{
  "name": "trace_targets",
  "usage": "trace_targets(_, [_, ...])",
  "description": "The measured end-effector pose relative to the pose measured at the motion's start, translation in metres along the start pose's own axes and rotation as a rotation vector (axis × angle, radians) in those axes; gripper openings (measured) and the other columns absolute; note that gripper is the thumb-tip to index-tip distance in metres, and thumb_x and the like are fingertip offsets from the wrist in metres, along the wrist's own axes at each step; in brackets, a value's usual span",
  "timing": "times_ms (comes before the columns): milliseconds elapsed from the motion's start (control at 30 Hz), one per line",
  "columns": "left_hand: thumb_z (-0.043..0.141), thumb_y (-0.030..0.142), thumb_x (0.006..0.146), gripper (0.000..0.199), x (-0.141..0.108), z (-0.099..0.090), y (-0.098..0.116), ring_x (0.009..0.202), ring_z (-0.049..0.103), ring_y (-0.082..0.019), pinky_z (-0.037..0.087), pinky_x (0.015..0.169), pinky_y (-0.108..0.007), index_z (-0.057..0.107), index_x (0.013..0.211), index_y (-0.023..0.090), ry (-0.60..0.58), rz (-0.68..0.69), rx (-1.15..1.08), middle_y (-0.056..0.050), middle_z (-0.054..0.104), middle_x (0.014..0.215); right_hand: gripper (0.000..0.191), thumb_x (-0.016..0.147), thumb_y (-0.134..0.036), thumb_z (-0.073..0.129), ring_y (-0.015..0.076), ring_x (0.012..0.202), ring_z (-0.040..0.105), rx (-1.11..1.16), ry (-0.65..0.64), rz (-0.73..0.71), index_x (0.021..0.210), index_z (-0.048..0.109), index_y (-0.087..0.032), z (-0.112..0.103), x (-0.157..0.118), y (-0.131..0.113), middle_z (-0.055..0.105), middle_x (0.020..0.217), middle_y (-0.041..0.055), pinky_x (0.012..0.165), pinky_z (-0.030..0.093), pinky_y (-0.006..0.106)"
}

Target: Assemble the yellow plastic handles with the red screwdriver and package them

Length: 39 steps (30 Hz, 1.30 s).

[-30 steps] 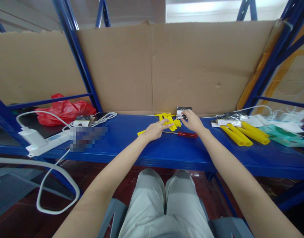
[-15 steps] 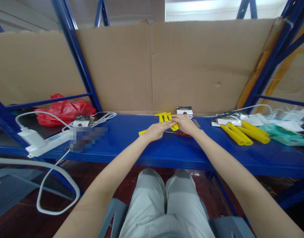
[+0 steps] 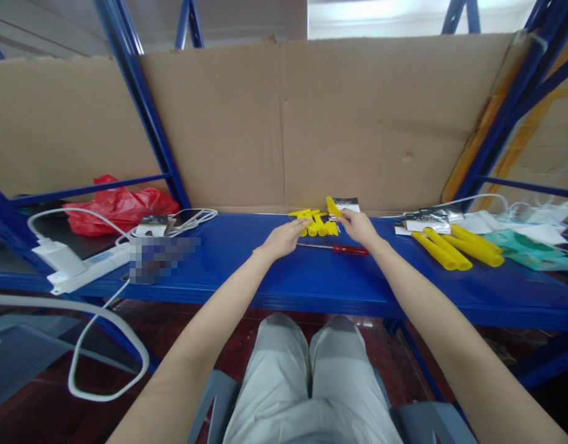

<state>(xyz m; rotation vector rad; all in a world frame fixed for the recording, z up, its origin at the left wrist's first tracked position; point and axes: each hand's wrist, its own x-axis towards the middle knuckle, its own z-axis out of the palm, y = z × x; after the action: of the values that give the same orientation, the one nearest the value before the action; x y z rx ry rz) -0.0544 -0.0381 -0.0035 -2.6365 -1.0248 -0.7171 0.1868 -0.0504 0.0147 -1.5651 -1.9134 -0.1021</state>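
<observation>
My right hand (image 3: 360,227) pinches a flat-looking yellow plastic piece (image 3: 332,207), raised at a tilt over the bench. My left hand (image 3: 282,238) lies with its fingers stretched out beside several small yellow plastic pieces (image 3: 312,226), its fingertips at their left edge. Whatever is under the left palm is hidden. In front of the yellow pieces, a screwdriver with a red handle (image 3: 351,250) rests on the blue bench (image 3: 311,277), its thin shaft pointing left. Behind the right hand stands a black-and-white packet (image 3: 349,203), partly covered.
Several yellow tubes (image 3: 450,246) lie to the right, near white packets (image 3: 427,223) and a green plastic wrapper (image 3: 528,251). A power strip (image 3: 92,271), white cables (image 3: 195,219) and a red plastic bag (image 3: 121,206) are on the left. Cardboard (image 3: 358,123) walls the back.
My hands have moved apart, the left one leftward. My right hand has lifted a yellow piece up and back, uncovering the screwdriver handle and more of the small yellow pieces.
</observation>
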Motion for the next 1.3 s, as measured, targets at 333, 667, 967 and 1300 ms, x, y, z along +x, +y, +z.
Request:
trace_targets(333, [0.043,0.009,0.085,0.051,-0.002,-0.01,-0.011,0.13,0.048,-0.017,0.036,0.111,-0.034,0.052,0.134,0.02,0.03,-0.092,-0.04,-0.005,0.05,0.143,0.049,0.085,-0.008,0.057,0.0055,0.04,0.047,0.583,-0.229,0.64,0.132,0.043,-0.009,0.009,0.014,-0.004,0.071,0.072,0.0062,0.04,0.032,0.016])
trace_targets(667, [0.043,0.007,0.084,0.051,-0.003,-0.011,-0.011,0.13,0.048,-0.017,0.036,0.111,-0.035,0.053,0.133,0.022,0.035,-0.085,-0.063,-0.004,0.051,0.143,0.021,0.079,-0.018,0.066,0.006,0.037,0.042,0.338,-0.347,0.635,0.098,0.063,-0.011,0.032,0.044,-0.004,0.064,0.055,0.002,0.039,0.033,0.017])
trace_targets(967, [0.044,0.008,0.085,0.05,-0.003,-0.011,-0.01,0.13,0.048,-0.017,0.036,0.112,-0.035,0.053,0.133,0.02,0.034,-0.091,-0.065,-0.005,0.051,0.142,0.005,0.079,-0.015,0.061,0.0047,0.034,0.036,0.24,-0.381,0.571,0.077,0.063,-0.011,0.038,0.047,0.0,0.054,0.045,-0.002,0.038,0.029,0.018])
trace_targets(1300, [0.044,0.009,0.085,0.05,-0.002,-0.005,-0.014,0.129,0.049,-0.017,0.038,0.111,-0.037,0.053,0.133,0.023,0.057,-0.079,-0.074,-0.004,0.052,0.141,0.017,0.077,-0.018,0.057,0.0069,0.036,0.038,0.037,-0.41,0.438,0.07,0.068,-0.008,0.037,0.045,0.004,0.053,0.045,0.0009,0.041,0.033,0.021])
